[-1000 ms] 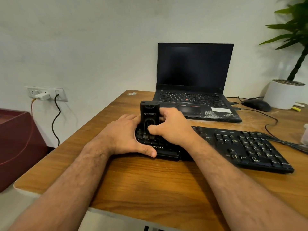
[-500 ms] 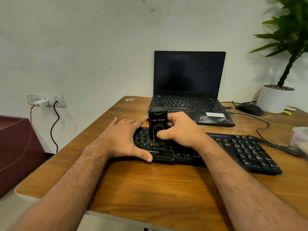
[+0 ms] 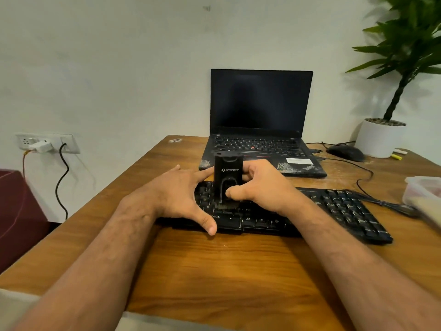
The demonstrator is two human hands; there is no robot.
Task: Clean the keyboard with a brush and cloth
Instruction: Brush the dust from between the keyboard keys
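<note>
Head view, right hand: the right hand (image 3: 260, 187) grips the black brush (image 3: 228, 180) upright, thumb on its near face, fingers curled round the far side.
Left hand: the left hand (image 3: 176, 194) lies flat with fingers spread over the left end of the keyboard (image 3: 346, 211); its thumb rests at the keyboard's near edge and its index finger reaches toward the brush.
Brush: it stands upright with its bristles down on the keys in the left part of the keyboard, between the two hands.
Keyboard: black, lying slantwise on the wooden table (image 3: 226, 271), its right end bare of hands.
Behind: an open laptop (image 3: 261, 120) with a dark screen stands just beyond the keyboard.
Right side: a black mouse (image 3: 346, 152) sits near a white pot holding a plant (image 3: 381, 137); a blurred plastic box (image 3: 422, 192) is at the table's right edge.
Left side: a wall socket (image 3: 47, 143) carries a white plug and a black cable.
</note>
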